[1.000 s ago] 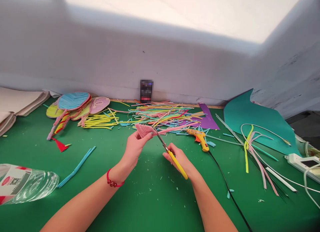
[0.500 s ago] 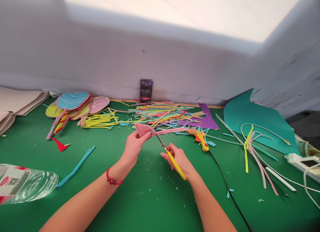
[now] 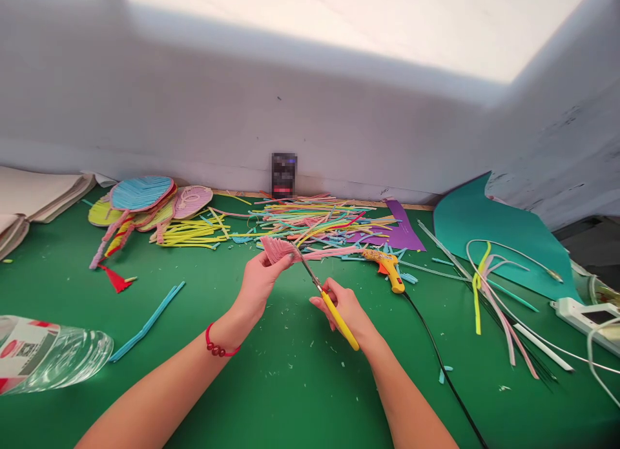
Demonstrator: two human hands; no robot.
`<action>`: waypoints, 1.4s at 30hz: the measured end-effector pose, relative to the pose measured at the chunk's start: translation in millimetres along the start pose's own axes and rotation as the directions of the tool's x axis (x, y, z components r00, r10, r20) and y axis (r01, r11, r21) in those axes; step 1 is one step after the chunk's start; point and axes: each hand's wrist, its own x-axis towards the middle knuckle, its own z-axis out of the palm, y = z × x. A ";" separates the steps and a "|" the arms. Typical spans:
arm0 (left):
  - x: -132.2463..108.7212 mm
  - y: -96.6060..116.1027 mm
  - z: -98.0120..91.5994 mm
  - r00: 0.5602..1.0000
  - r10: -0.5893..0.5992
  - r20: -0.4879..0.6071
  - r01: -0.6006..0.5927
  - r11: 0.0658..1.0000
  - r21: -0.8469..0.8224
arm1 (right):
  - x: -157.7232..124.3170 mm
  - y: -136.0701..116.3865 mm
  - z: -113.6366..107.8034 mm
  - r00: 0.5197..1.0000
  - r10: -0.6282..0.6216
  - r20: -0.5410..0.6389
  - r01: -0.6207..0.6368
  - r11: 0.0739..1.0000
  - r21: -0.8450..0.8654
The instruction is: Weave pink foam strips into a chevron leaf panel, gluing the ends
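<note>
My left hand [image 3: 260, 282], with a red bead bracelet at the wrist, pinches a pink ribbed fan-shaped piece [image 3: 277, 249] made of pipe cleaners. In my right hand [image 3: 345, 305] is a pair of yellow-handled scissors [image 3: 340, 321], its blades pointing up and left against the right edge of the pink piece. Whether the blades are apart there is too small to tell. Pink pipe cleaners [image 3: 336, 252] stretch right from the blades toward a yellow hot glue gun [image 3: 391, 271] lying on the green table.
Colourful pipe cleaners [image 3: 310, 219] are heaped at the back over purple sheet [image 3: 407, 226]. Round fans [image 3: 142, 194] lie back left. A clear bottle [image 3: 77, 358] and blue strips [image 3: 148, 323] are left. Teal sheet [image 3: 494, 232], a cable and a white power strip [image 3: 586, 313] are right.
Both hands stay nearly where they were. The scissors' yellow handle has shifted very slightly left; the pink piece remains in my left hand.
</note>
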 end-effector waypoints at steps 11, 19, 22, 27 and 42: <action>-1.0 3.1 1.4 1.000 -0.028 0.004 0.029 0.999 -0.045 | -0.6 -2.3 0.2 1.000 -0.014 -0.007 0.014 1.000 0.006; -1.6 2.7 1.9 1.000 -0.013 -0.011 0.012 0.998 -0.056 | 0.0 0.8 2.8 1.000 -0.017 -0.019 0.017 1.000 0.006; -2.1 2.4 2.4 1.000 -0.005 -0.013 0.004 0.998 -0.061 | 0.3 1.5 3.5 0.999 -0.030 -0.022 0.030 1.000 -0.005; -2.4 2.0 2.2 1.000 -0.016 -0.016 0.014 0.997 -0.072 | 0.0 0.9 3.7 1.000 -0.025 -0.010 0.026 1.000 0.011; -1.3 0.4 0.7 0.999 -0.036 0.006 0.036 0.998 -0.052 | 9.5 12.7 3.5 0.972 -0.074 -0.223 0.048 0.992 -0.120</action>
